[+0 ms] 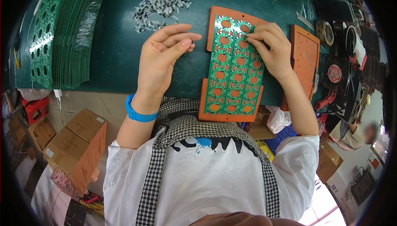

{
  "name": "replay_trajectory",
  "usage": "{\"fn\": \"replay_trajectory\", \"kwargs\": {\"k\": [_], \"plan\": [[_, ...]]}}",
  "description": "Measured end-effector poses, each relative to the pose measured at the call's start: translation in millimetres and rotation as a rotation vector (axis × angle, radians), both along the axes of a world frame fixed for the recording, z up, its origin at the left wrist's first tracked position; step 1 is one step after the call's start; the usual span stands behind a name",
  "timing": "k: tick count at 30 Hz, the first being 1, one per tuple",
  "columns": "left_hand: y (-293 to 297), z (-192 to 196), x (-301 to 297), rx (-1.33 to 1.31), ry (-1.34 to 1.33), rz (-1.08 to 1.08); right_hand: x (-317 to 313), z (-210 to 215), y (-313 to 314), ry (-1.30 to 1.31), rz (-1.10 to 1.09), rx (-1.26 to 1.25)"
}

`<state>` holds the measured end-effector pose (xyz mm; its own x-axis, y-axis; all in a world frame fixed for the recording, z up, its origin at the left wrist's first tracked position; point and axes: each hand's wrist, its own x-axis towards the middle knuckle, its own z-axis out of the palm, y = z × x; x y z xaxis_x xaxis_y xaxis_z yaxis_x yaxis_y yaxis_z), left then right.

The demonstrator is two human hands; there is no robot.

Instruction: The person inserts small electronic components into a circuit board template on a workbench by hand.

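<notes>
A green circuit board panel point(228, 65) with rows of oval cut-outs lies on an orange-brown fixture plate point(231, 117), partly over the table's front edge. My right hand point(273, 46) is at the panel's upper right, thumb and forefinger pinched against its surface. Whatever is between those fingertips is too small to name. Left of the panel, my left hand point(167, 48) is raised over the table, its fingers curled in toward the thumb. A dark speck shows at that thumb tip, its kind unclear. Beyond it lies a heap of small pale and black parts point(161, 7).
A tall stack of green panels point(68, 34) stands at the left. To the right lie another orange-brown plate point(305, 56), a roll of tape point(325, 33) and a round fan-like device point(334, 74). Cardboard boxes point(76, 141) sit on the floor at the lower left.
</notes>
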<state>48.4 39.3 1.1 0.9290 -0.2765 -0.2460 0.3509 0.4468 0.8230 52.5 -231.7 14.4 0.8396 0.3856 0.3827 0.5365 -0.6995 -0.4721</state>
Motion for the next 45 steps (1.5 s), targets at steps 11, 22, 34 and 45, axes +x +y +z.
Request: {"fn": "replay_trajectory", "kwargs": {"k": [11,22,34,45], "plan": [[-7,0,-2,0.035,-0.023,0.005,-3,1,2,-0.115,0.059,-0.152],[-16,4,-7,0.016,0.013,-0.048,11,6,4,0.005,-0.009,-0.137],[-36,12,-16,-0.052,-0.014,-0.128,-22,26,42,0.197,0.124,0.178],[-25,2,-8,0.075,-0.160,-0.086,29,19,1,0.300,-0.136,0.104]]}}
